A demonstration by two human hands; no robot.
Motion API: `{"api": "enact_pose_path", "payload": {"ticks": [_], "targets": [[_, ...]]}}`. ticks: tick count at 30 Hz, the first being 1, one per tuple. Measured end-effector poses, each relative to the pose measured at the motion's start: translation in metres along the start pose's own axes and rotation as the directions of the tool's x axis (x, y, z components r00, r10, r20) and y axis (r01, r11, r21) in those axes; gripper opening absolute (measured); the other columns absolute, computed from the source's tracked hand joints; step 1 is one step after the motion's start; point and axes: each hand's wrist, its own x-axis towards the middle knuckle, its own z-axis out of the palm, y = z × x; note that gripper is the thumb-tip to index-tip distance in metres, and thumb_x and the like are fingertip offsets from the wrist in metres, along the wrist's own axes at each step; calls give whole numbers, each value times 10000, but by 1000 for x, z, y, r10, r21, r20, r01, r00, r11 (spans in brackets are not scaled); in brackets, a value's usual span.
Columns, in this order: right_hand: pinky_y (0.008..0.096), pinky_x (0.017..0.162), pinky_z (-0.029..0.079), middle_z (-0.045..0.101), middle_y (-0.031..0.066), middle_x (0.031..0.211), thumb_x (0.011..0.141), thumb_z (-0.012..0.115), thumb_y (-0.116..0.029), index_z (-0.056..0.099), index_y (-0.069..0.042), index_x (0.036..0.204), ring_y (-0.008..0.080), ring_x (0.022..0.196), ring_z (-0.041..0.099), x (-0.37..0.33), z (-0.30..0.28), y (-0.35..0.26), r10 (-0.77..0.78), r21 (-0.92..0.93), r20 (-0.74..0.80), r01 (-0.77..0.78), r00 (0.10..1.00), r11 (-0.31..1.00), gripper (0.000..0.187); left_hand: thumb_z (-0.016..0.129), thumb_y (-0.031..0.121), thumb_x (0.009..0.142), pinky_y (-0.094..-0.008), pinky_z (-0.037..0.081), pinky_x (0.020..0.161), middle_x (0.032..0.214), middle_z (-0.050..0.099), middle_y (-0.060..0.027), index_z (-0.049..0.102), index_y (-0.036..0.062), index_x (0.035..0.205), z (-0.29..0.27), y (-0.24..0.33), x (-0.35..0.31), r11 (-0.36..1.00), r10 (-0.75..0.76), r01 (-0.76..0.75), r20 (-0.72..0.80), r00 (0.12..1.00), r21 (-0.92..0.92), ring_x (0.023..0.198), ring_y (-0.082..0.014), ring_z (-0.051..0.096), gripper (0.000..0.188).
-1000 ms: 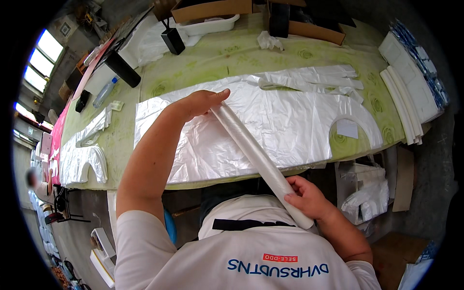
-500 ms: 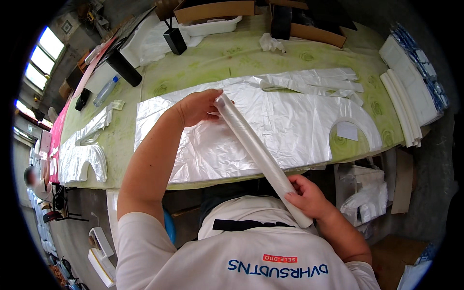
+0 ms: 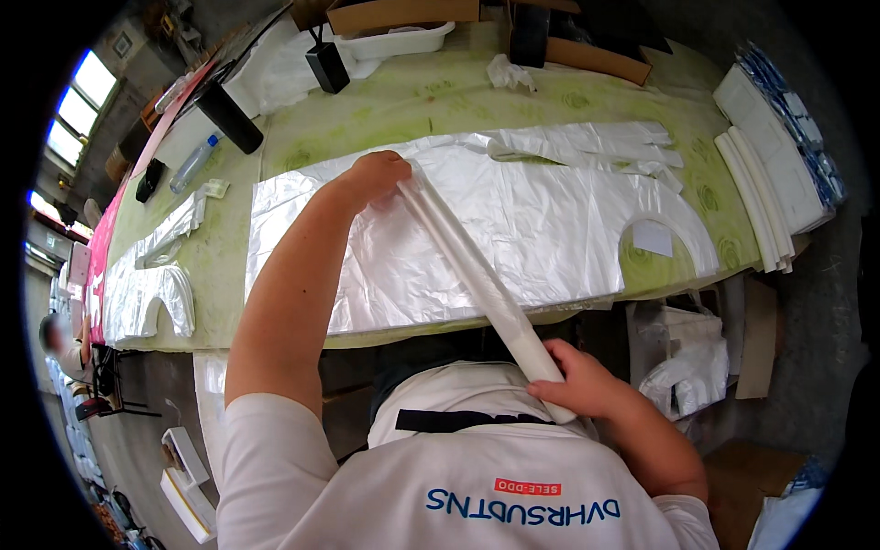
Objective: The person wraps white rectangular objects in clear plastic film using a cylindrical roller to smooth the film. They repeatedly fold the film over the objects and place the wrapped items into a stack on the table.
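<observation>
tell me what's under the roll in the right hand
Around the roll, the silvery plastic sheet, green table cover and white shirt show below; whatever lies directly under it is hidden.

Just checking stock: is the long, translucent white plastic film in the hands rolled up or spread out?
Rolled up: the plastic film forms a narrow tube, upper end at the left hand, lower part in the right hand.
</observation>
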Motion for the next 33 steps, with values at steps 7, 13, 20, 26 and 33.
{"api": "enact_pose_path", "payload": {"ticks": [7,13,20,26,33], "targets": [[356,902,540,707,141,1140,806,853,-285,557,-44,1360,229,1028,679,-109,-34,88,186,-96,29,-182,982,979,673,576,240,903,-400,589,733,1069,698,-134,673,32,1203,5,14,-11,991,-10,11,-8,1000,135,895,-260,691,379],[312,828,539,670,41,1074,749,873,-87,578,-65,1327,135,949,640,-174,-37,158,362,122,-15,-358,932,926,650,595,267,880,-422,536,927,1151,681,-182,664,34,1199,2,11,7,712,249,-221,54,967,666,1025,-361,663,401],[323,885,524,648,49,1135,755,839,-20,578,-22,1315,145,1025,619,-171,-35,148,268,319,-168,-205,948,925,617,710,328,827,-447,396,1122,1393,522,-186,522,77,1366,12,-6,-4,933,353,-265,-473,808,245,1333,-386,469,623],[364,976,506,648,91,1192,778,836,-121,569,-4,1338,183,1110,610,-118,-67,98,-89,-31,-370,84,925,996,631,754,579,802,-548,132,1255,1627,291,-182,350,56,1552,84,-25,-143,313,793,-782,304,527,539,1532,-406,194,1000],[416,950,497,653,152,1151,808,800,-196,620,-63,1291,352,1075,618,-18,-92,-17,-520,-681,-206,260,829,684,532,802,260,757,-480,279,1230,1472,508,-155,501,53,1448,94,-47,-180,281,802,-869,397,445,407,1427,-341,423,782]]}}
